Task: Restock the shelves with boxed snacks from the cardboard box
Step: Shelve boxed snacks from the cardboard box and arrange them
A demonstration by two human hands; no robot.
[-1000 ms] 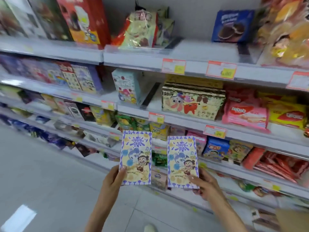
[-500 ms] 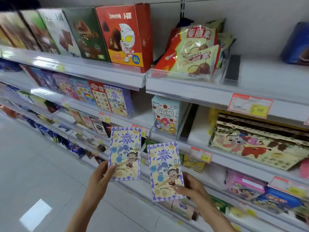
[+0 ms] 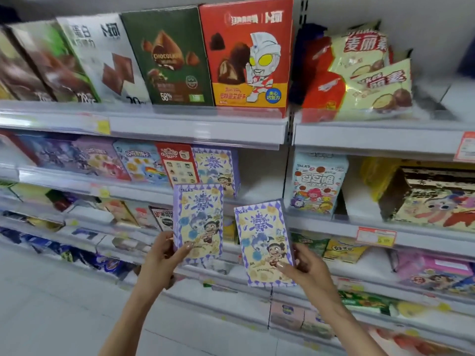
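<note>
I hold two identical purple-and-cream cartoon snack boxes upright in front of the shelves. My left hand [image 3: 161,255] grips the left snack box [image 3: 198,219] by its lower left corner, thumb on the front. The right snack box [image 3: 264,240] sits a little lower, gripped at its lower right edge by my right hand [image 3: 305,271]. A matching box [image 3: 218,170] stands on the second shelf [image 3: 257,199], just above and behind the left box, with a bare gap to its right. The cardboard box is out of view.
Tall chocolate boxes [image 3: 167,57] and a red cartoon box [image 3: 249,55] line the top shelf, with snack bags [image 3: 365,73] to their right. A pale blue box [image 3: 317,186] stands right of the divider. Lower shelves hold several more packs. Pale floor [image 3: 51,304] lies at lower left.
The view has swung up and left, closer to the shelves. Both boxes have risen toward the second shelf, the left one now overlapping the matching box there.
</note>
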